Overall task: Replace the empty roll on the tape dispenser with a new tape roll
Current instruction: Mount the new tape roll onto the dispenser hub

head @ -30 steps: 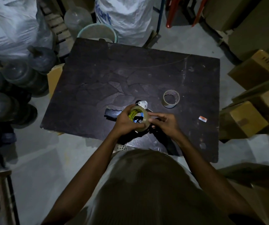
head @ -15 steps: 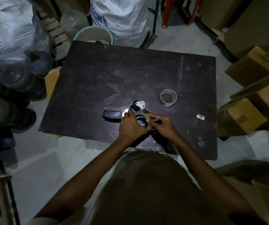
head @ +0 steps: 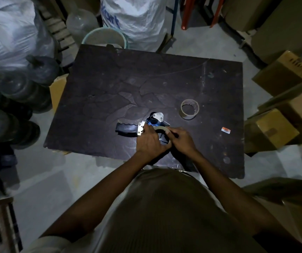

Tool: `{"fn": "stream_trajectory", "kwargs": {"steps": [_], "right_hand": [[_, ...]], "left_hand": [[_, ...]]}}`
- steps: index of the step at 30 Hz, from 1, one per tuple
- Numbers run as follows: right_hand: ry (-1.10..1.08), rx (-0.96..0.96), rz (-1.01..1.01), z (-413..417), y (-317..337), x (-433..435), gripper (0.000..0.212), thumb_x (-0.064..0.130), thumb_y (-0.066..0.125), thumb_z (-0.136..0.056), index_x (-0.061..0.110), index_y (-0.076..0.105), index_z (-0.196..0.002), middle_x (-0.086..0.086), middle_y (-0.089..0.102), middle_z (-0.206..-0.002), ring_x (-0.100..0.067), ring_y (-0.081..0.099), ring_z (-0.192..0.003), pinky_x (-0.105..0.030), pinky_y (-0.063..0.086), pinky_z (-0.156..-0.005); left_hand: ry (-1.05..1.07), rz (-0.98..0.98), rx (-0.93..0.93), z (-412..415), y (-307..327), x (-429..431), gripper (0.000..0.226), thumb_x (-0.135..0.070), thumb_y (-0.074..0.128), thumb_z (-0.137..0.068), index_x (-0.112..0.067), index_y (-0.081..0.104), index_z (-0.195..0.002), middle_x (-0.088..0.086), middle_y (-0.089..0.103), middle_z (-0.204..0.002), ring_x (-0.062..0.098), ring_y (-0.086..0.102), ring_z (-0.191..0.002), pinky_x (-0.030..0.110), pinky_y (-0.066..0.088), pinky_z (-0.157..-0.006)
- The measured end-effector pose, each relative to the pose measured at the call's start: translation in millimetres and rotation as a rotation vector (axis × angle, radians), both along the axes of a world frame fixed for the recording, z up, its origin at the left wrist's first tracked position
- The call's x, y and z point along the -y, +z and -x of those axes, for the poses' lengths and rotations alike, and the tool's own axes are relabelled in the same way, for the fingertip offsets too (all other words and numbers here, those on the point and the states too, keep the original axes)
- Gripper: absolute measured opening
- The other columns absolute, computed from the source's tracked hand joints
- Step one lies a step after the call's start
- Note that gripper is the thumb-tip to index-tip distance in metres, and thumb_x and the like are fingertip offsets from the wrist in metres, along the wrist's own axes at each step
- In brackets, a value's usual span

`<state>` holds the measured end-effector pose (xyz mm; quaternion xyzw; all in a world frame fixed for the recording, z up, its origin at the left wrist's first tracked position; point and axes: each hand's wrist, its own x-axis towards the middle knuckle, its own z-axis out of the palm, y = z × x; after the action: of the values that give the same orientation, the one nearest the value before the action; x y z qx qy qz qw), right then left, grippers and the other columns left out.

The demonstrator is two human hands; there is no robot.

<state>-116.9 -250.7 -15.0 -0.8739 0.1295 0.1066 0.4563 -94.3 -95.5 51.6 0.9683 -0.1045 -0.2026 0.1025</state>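
The new tape roll [head: 162,129] sits on the tape dispenser [head: 152,123] lying on the bench [head: 164,79], left hand [head: 151,141] and right hand [head: 182,138] both clamped around it (seating hidden), while the empty core [head: 190,109] stands apart beyond the dispenser, so threading likely remains.

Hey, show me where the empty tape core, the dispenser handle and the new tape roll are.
empty tape core [head: 190,115]: head view, on its outer cardboard wall.
dispenser handle [head: 126,129]: head view, middle of the black grip.
new tape roll [head: 160,128]: head view, on the top rim showing between the hands.
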Motion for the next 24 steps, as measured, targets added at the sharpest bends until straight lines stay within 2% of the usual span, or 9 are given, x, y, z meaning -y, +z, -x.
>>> {"fn": "stream_trajectory", "kwargs": {"steps": [3, 7, 11, 13, 14, 16, 18, 20, 24], "right_hand": [[0.059, -0.081, 0.096, 0, -15, -2, 0.029, 0.037, 0.063, -0.101, 0.031, 0.075, -0.126, -0.010, 0.076, -0.097, -0.028, 0.067, -0.096, -0.033, 0.048, -0.080], [-0.010, -0.162, -0.004, 5, -17, -4, 0.030, 0.039, 0.066, -0.099, 0.029, 0.076, -0.126, -0.001, 0.080, -0.110, -0.017, 0.071, -0.099, -0.036, 0.056, -0.091], [-0.085, -0.185, -0.163, 12, -9, -6, 0.034, 0.037, 0.066, -0.100, 0.028, 0.072, -0.132, 0.003, 0.076, -0.122, -0.015, 0.070, -0.112, -0.026, 0.053, -0.092], [-0.057, -0.210, -0.238, 17, -2, -10, 0.040, 0.045, 0.070, -0.096, 0.032, 0.068, -0.134, 0.006, 0.076, -0.117, -0.012, 0.071, -0.107, -0.022, 0.054, -0.086], [-0.027, -0.215, -0.221, 18, -2, -11, 0.046, 0.053, 0.071, -0.092, 0.035, 0.067, -0.134, 0.007, 0.076, -0.112, -0.011, 0.072, -0.102, -0.025, 0.056, -0.085], [0.002, -0.227, -0.138, 18, -5, -13, 0.058, 0.058, 0.073, -0.085, 0.036, 0.063, -0.137, 0.005, 0.075, -0.113, -0.013, 0.071, -0.101, -0.035, 0.058, -0.090], [-0.026, -0.225, -0.056, 14, -6, -15, 0.059, 0.046, 0.077, -0.086, 0.030, 0.061, -0.140, 0.002, 0.073, -0.118, -0.017, 0.069, -0.105, -0.036, 0.055, -0.096], [-0.078, -0.205, 0.006, 8, -1, -16, 0.051, 0.030, 0.081, -0.087, 0.023, 0.064, -0.134, 0.002, 0.073, -0.110, -0.016, 0.067, -0.099, -0.031, 0.053, -0.093], [-0.164, -0.079, 0.101, -4, 4, -12, 0.030, 0.008, 0.076, -0.084, 0.023, 0.071, -0.109, 0.005, 0.073, -0.094, -0.018, 0.071, -0.089, -0.026, 0.052, -0.078]], "left_hand": [[-0.095, -0.095, -0.032, -2, -9, -1, 0.110, -0.086, 0.055, -0.076, 0.000, 0.044, -0.145, 0.027, 0.033, -0.153, 0.033, 0.060, -0.118, 0.037, 0.050, -0.091], [-0.199, -0.184, -0.060, -4, -20, -2, 0.106, -0.093, 0.046, -0.073, -0.009, 0.058, -0.136, 0.026, 0.033, -0.149, 0.028, 0.065, -0.104, 0.034, 0.051, -0.083], [-0.227, -0.162, -0.055, -15, -14, -11, 0.096, -0.089, 0.058, -0.070, -0.015, 0.064, -0.131, 0.024, 0.044, -0.146, 0.033, 0.058, -0.121, 0.040, 0.049, -0.093], [-0.198, -0.079, 0.054, -23, -9, -29, 0.078, -0.078, 0.062, -0.078, -0.015, 0.068, -0.122, 0.021, 0.056, -0.128, 0.036, 0.055, -0.117, 0.045, 0.045, -0.093], [-0.156, -0.021, 0.121, -28, -8, -41, 0.066, -0.067, 0.065, -0.084, -0.014, 0.068, -0.123, 0.019, 0.058, -0.120, 0.037, 0.053, -0.115, 0.046, 0.042, -0.093], [-0.036, 0.048, 0.175, -38, -10, -65, 0.053, -0.045, 0.067, -0.090, -0.016, 0.063, -0.134, 0.019, 0.057, -0.125, 0.039, 0.050, -0.120, 0.047, 0.037, -0.097], [0.010, 0.002, 0.097, -48, -16, -81, 0.061, -0.038, 0.069, -0.088, -0.019, 0.054, -0.145, 0.017, 0.053, -0.141, 0.038, 0.045, -0.132, 0.049, 0.032, -0.105], [-0.017, -0.044, 0.004, -52, -25, -86, 0.063, -0.036, 0.067, -0.088, -0.024, 0.051, -0.148, 0.012, 0.051, -0.149, 0.035, 0.040, -0.139, 0.049, 0.026, -0.109], [-0.061, -0.115, -0.005, -41, -29, -81, 0.055, -0.048, 0.065, -0.090, -0.021, 0.059, -0.137, 0.013, 0.058, -0.135, 0.038, 0.047, -0.128, 0.045, 0.032, -0.104]]}}
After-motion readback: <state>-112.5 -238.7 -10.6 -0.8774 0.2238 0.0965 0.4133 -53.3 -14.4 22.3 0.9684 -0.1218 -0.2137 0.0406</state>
